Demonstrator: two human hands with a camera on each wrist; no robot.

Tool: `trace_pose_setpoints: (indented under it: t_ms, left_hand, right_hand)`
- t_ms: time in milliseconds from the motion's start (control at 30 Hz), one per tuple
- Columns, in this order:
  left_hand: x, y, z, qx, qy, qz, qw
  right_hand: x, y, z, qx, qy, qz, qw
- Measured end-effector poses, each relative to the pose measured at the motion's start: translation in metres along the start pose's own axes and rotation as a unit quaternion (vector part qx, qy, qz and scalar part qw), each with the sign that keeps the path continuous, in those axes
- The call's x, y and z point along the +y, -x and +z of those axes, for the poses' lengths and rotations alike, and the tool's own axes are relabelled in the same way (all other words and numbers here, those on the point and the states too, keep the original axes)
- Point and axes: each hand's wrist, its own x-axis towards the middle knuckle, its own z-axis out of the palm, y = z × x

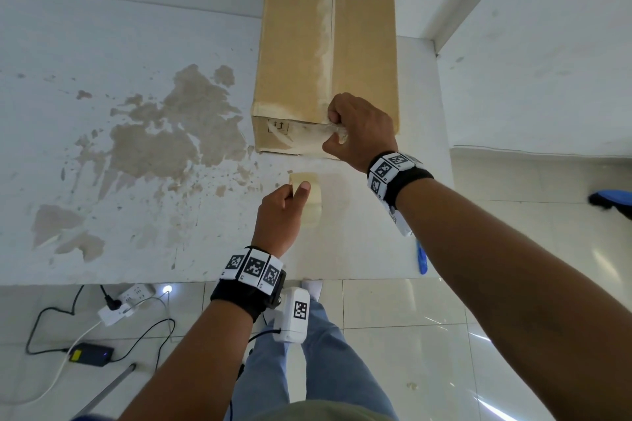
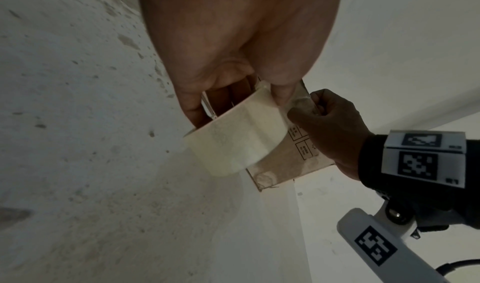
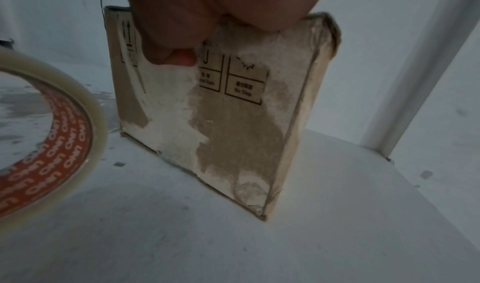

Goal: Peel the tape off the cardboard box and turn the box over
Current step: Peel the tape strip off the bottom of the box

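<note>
A brown cardboard box (image 1: 301, 55) lies on the white table (image 1: 102, 44), with a strip of clear tape along its top seam. My right hand (image 1: 337, 130) is at the top edge of the box's near end and pinches a crumpled end of the clear tape (image 2: 301, 102) between thumb and fingers. In the right wrist view the thumb (image 3: 176, 57) presses against the near face (image 3: 233, 123), which shows torn white patches. My left hand (image 1: 297, 190) holds a roll of clear tape (image 1: 311, 205) just above the table in front of the box. The roll (image 3: 52, 123) has an orange core.
A large brown stain (image 1: 171, 133) covers the table to the left of the box. A blue-handled tool (image 1: 422, 256) lies at the table's near right edge. A white wall ledge (image 1: 444, 27) stands close to the box's right. Power strips and cables (image 1: 126, 301) lie on the floor.
</note>
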Motion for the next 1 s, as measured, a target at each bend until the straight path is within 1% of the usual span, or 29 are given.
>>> trace_pose_setpoints:
  t_ms: [167, 267, 367, 467, 567, 633, 700, 800, 1000]
  left_hand:
    - [0.0, 0.001, 0.0, 0.0, -0.005, -0.004, 1.0]
    - [-0.002, 0.0, 0.0, 0.002, -0.007, -0.003, 1.0]
    - [-0.001, 0.0, 0.001, 0.001, -0.011, -0.003, 1.0]
    - [0.001, -0.001, 0.003, 0.001, -0.015, -0.004, 1.0]
    - [0.003, 0.0, 0.005, -0.002, -0.008, -0.003, 1.0]
    - [0.004, 0.002, 0.006, -0.004, -0.002, -0.002, 1.0]
    - [0.004, 0.003, 0.007, -0.003, -0.001, 0.001, 1.0]
    - [0.0, 0.003, 0.005, -0.001, -0.004, 0.002, 1.0]
    - [-0.006, 0.005, 0.001, 0.004, -0.013, -0.006, 1.0]
  right_hand:
    - [-0.01, -0.002, 0.007, 0.051, -0.011, 0.045, 0.998]
    - [-0.013, -0.001, 0.01, 0.066, -0.002, 0.047, 0.997]
    - [-0.006, 0.001, 0.008, 0.052, -0.004, 0.028, 0.998]
    - [0.002, 0.002, 0.005, 0.01, -0.008, -0.001, 1.0]
    - [0.003, 0.003, 0.001, -0.009, -0.015, -0.004, 1.0]
    - [0.002, 0.003, 0.0, -0.003, -0.03, 0.008, 1.0]
    - [-0.002, 0.002, 0.001, 0.018, -0.037, 0.025, 0.999]
    - [-0.009, 0.001, 0.005, 0.04, -0.017, 0.047, 0.998]
    - [-0.016, -0.002, 0.007, 0.059, -0.011, 0.056, 0.997]
